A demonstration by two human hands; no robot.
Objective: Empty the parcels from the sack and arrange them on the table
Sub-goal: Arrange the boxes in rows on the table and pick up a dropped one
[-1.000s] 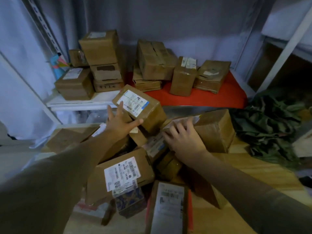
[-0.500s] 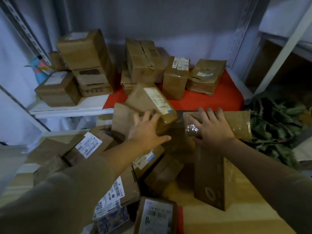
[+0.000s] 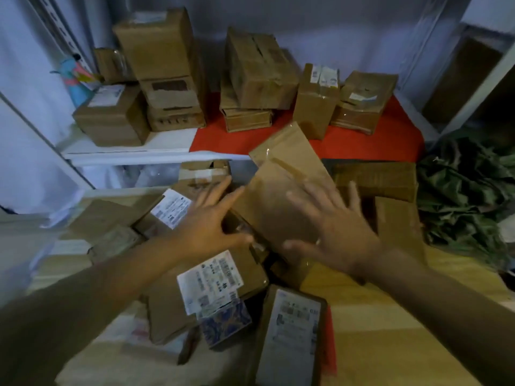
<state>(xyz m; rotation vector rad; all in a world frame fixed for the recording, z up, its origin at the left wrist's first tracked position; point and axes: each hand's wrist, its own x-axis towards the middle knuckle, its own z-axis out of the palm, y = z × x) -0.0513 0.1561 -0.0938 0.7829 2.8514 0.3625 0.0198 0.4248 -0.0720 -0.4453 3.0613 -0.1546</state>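
Dim room, bluish cast overall. Brightest areas: pale wall [image 3: 348,29] at the back and the red cloth [image 3: 362,140], which reads saturated. Foreground sleeves fall into near-black shadow. Right hand [image 3: 331,229] smeared by motion blur, fingers ghosted; left hand [image 3: 211,221] slightly sharper. Small tape glare on the tilted parcel [image 3: 281,188]. Label print unreadable, soft. Wide-angle bending: shelf uprights [image 3: 479,84] lean outward at the edges. Corners darkened.
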